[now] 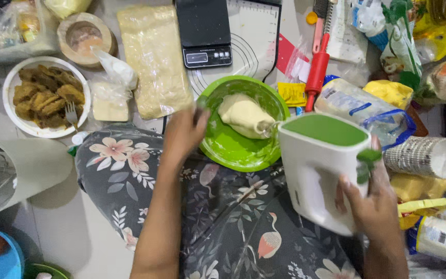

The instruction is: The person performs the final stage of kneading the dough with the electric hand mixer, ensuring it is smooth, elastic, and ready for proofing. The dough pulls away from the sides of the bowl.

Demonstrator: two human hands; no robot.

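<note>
I saw the left hand (pixel 181 135) gripping the near-left rim of the green bowl (pixel 233 150), fingers curled over its edge. The bowl sat against the knee, with a pale dough lump (pixel 243 114) in it. The right hand (pixel 372 206) held the white-and-green hand mixer (pixel 318 165), fingers wrapped around it, just right of the bowl.

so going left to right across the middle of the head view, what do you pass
white plate of fried food → left hand → green bowl with pale dough → white and green hand mixer → right hand → stack of paper cups
</note>
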